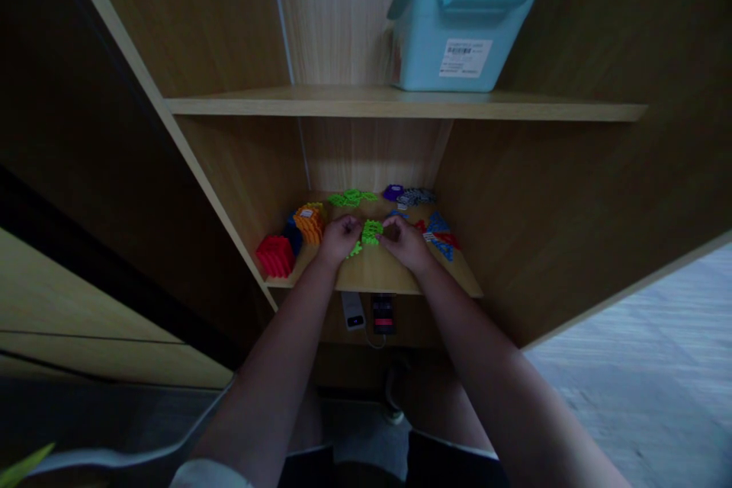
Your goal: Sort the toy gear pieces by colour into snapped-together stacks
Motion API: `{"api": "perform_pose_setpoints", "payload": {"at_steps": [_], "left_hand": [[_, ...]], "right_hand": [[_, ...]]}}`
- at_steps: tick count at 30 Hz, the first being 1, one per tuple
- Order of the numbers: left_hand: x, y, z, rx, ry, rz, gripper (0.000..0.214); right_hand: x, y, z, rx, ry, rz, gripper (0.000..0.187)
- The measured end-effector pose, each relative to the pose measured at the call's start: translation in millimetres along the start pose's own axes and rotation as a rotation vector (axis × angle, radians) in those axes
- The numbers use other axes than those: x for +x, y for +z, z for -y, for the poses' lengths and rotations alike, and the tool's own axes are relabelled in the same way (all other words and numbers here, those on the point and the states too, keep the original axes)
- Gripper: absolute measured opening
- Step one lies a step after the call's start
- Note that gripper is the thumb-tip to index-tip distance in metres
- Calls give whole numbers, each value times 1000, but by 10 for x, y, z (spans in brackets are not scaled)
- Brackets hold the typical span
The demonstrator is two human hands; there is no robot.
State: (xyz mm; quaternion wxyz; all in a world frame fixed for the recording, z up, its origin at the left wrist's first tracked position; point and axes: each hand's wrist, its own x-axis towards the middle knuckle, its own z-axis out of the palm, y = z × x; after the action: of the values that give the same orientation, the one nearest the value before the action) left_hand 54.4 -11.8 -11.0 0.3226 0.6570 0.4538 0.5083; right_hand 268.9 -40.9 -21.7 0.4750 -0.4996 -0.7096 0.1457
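A small stack of bright green interlocking plastic pieces (372, 232) sits between my hands, over the lower shelf. My left hand (341, 237) is closed, its curled fingertips at the left edge of the stack. From the right, my right hand (406, 244) bends its thumb and forefinger against the opposite edge. A loose green piece (355, 249) lies just below my left fingers. Farther back are more green pieces (351, 197). Left of my left hand stands an orange stack (309, 224), with a red stack (275, 256) nearer the front. Blue and red pieces (440, 235) lie spread beyond my right hand.
Purple pieces (393, 191) and grey pieces (416, 198) lie at the back right. Above, an upper shelf (343, 104) carries a light blue lidded box (463, 30). Below the shelf edge are a white device (353, 310) and a phone (383, 313) with a cable. Cabinet walls stand on both sides.
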Motion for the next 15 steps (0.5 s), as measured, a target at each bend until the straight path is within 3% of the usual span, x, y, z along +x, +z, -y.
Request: {"api": "perform_pose_setpoints", "payload": {"at_steps": [8,15], "left_hand": [[7,6,-14,244,24,-59,18],[-6,44,-73,436,34,-28,27]], "right_hand": [[-1,10,-1,-30,-1,19,29],[5,26,-20,-30,-19,21,29]]}}
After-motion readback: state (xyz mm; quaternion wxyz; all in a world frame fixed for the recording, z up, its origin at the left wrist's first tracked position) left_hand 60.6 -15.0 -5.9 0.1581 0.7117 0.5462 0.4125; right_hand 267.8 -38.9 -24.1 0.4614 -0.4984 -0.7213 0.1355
